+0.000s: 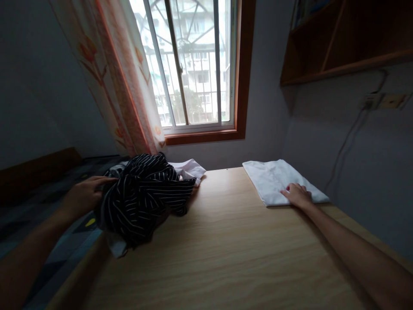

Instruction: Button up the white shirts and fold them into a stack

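On the left side of the table lies a crumpled black garment with white stripes (142, 193), heaped over other clothes. My left hand (85, 193) grips the left side of this heap, its fingertips partly lost in the cloth. White clothing (190, 168) sticks out behind the heap, and a pale corner of cloth hangs below it. To the right, a folded white garment (274, 181) lies flat near the table's far edge. My right hand (298, 196) rests on its front part, fingers loosely bent and thumb held apart.
The wooden table (226, 254) reaches to the wall under a window (193, 64). A flowered curtain (125, 82) hangs behind the heap. At the left is a bed with dark checked bedding (19, 224). A shelf (348, 64) and a socket with a cable (371, 101) are at right.
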Demonstrator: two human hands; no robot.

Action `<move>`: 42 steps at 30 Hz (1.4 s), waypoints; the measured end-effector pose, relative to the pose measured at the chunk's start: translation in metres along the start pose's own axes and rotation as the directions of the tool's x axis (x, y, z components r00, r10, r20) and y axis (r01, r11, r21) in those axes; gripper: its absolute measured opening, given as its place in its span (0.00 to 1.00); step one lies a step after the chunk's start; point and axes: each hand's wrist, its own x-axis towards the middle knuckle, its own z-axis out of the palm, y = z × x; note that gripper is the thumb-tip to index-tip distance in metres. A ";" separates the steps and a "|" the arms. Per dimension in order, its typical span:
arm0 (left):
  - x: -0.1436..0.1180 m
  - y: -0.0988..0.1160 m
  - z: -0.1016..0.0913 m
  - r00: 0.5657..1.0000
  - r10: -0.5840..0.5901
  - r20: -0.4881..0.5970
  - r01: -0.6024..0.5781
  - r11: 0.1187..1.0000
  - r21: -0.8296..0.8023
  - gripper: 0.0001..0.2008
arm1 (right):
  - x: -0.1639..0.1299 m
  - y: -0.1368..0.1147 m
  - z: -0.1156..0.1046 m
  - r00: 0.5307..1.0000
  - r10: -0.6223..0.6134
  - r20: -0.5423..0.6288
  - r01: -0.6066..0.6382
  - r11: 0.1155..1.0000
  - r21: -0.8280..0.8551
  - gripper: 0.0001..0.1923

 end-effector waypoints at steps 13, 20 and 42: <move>-0.074 0.132 0.024 0.957 0.189 -0.222 -0.257 0.906 -0.336 0.12 | -0.038 -0.044 -0.021 0.994 -0.108 -0.026 0.110 0.932 0.345 0.14; -0.130 0.234 0.135 0.584 0.223 0.781 0.699 0.351 -0.623 0.32 | -0.181 -0.097 -0.034 0.859 -0.480 -0.177 0.404 0.423 0.811 0.16; -0.124 0.269 0.201 0.674 0.071 0.735 0.722 0.148 -0.676 0.21 | -0.052 -0.076 -0.098 0.954 -0.223 -0.200 0.180 -0.109 0.978 0.18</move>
